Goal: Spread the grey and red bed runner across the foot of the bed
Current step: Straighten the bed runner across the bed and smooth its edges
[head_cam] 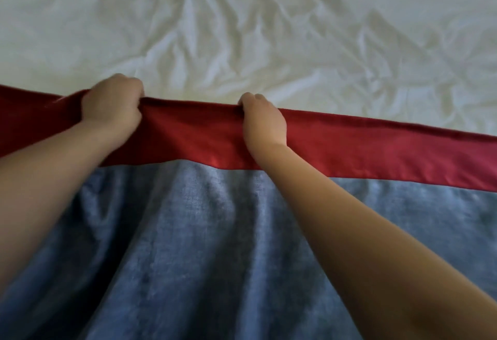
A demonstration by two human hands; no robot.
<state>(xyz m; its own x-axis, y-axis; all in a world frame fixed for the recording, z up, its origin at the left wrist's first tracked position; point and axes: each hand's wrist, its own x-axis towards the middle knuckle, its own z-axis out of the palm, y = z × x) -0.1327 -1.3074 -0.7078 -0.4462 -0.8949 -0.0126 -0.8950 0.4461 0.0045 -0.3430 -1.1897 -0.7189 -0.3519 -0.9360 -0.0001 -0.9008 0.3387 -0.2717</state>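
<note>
The bed runner [242, 245] is draped over the near part of the bed [242, 30]. Its red far edge [376, 146] is gripped by the left hand [113, 105] and right hand [262, 121], fingers [250, 99] curled tightly around it. An even, level pull is best applied so the grey folds are flattened.

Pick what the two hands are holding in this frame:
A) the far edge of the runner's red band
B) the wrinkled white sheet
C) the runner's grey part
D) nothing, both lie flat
A: the left hand and the right hand each curl their fingers round the far edge of the red band, which lies between the white sheet and the grey part.
</note>
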